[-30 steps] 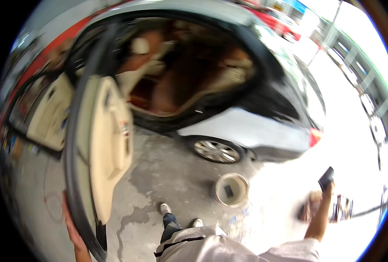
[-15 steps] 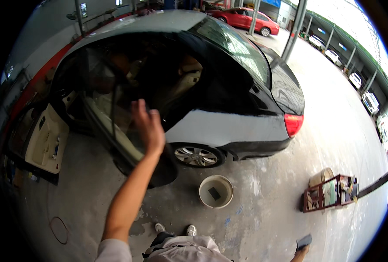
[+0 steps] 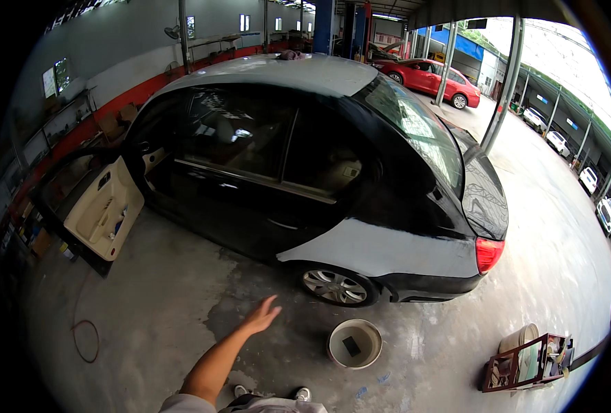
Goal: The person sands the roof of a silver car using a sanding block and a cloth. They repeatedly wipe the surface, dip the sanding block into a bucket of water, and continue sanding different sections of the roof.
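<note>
Head view: the black rear door (image 3: 250,213) lies beyond the left fingers (image 3: 269,303), apart.

Mostly shiny-black sedan (image 3: 240,213) but the curved rear quarter panel (image 3: 408,249) is flat grey, plus red tail light (image 3: 490,255) and beige door trim (image 3: 93,227).

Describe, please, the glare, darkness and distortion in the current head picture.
Head view: daylight washes out the upper right; reflections streak the rear windscreen; the black rear door loses detail in darkness; the fisheye rim is black; the left hand looks fairly sharp.
</note>
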A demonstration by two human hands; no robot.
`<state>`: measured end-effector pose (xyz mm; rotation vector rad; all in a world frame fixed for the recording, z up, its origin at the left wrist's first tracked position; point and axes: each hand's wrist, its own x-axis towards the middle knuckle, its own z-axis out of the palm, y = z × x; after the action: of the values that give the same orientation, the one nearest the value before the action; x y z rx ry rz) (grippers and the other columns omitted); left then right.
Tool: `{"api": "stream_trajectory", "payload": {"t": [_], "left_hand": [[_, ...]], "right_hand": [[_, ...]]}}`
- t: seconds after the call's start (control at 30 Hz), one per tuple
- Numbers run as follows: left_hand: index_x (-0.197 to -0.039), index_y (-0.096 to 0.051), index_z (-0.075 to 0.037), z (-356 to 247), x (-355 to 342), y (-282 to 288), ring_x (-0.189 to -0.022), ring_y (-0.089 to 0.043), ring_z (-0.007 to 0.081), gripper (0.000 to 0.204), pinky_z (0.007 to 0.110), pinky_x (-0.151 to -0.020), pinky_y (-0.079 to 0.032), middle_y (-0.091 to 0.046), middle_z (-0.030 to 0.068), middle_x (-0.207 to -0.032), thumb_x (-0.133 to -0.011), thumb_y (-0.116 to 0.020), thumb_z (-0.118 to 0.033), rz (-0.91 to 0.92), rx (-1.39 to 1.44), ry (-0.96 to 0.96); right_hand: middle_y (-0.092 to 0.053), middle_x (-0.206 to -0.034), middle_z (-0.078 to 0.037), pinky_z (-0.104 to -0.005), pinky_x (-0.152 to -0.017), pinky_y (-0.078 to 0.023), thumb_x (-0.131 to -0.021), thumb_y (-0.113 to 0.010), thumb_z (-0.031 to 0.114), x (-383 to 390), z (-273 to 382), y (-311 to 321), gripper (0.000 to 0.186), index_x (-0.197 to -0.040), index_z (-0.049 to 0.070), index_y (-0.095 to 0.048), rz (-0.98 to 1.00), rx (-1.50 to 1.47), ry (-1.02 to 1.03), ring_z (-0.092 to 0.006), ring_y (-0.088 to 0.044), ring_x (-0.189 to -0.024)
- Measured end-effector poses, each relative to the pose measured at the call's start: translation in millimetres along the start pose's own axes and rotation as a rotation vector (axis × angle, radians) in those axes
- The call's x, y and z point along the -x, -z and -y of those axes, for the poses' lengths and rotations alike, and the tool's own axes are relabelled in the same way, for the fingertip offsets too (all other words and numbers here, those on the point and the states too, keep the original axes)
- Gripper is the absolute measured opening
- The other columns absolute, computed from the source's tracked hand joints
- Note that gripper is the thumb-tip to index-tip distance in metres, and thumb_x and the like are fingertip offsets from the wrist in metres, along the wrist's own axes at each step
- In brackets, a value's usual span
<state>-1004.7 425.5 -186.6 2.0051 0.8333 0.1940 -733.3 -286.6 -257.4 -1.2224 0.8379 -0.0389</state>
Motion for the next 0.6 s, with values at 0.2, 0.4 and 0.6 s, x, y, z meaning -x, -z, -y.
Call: {"api": "stream_trajectory", "payload": {"t": [0.2, 0.4, 0.6], "left_hand": [[-0.149, -0.043, 0.000, 274.2, 222.9, 132.0, -0.141, -0.044, 0.0404, 0.067, 0.046, -0.118, -0.035, -0.047, 0.0265, -0.151, -0.104, -0.047, -0.048, -0.401, -0.221, 0.764], [-0.149, -0.043, -0.004, 412.1, 443.7, 248.1, -0.131, -0.054, 0.0403, 0.058, 0.046, -0.108, -0.046, -0.054, 0.0221, -0.146, -0.106, -0.051, -0.042, -0.851, -0.142, 1.102], [-0.154, -0.037, -0.003, 507.0, 526.0, 357.5, -0.140, -0.045, 0.0405, 0.066, 0.047, -0.115, -0.040, -0.043, 0.0233, -0.155, -0.107, -0.043, -0.049, -1.084, 0.084, 1.269]], "right_hand": [[-0.059, -0.129, -0.011, -0.0436, -0.096, -0.050, -0.096, -0.062, 0.040, 15.8, 1.8, -53.4, 0.053, -0.134, 0.004, -0.057, 0.086, 0.054, 0.063, -0.0294, -0.060, -0.112], [-0.062, -0.122, -0.012, -0.0442, -0.090, -0.054, -0.093, -0.066, 0.039, 52.8, -46.0, -118.9, 0.051, -0.129, 0.004, -0.060, 0.241, 0.077, 0.114, -0.0300, -0.063, -0.104], [-0.065, -0.114, -0.013, -0.0448, -0.083, -0.058, -0.091, -0.070, 0.038, 126.8, -137.3, -229.4, 0.049, -0.124, 0.004, -0.063, 0.464, 0.055, 0.129, -0.0306, -0.066, -0.097]]}}
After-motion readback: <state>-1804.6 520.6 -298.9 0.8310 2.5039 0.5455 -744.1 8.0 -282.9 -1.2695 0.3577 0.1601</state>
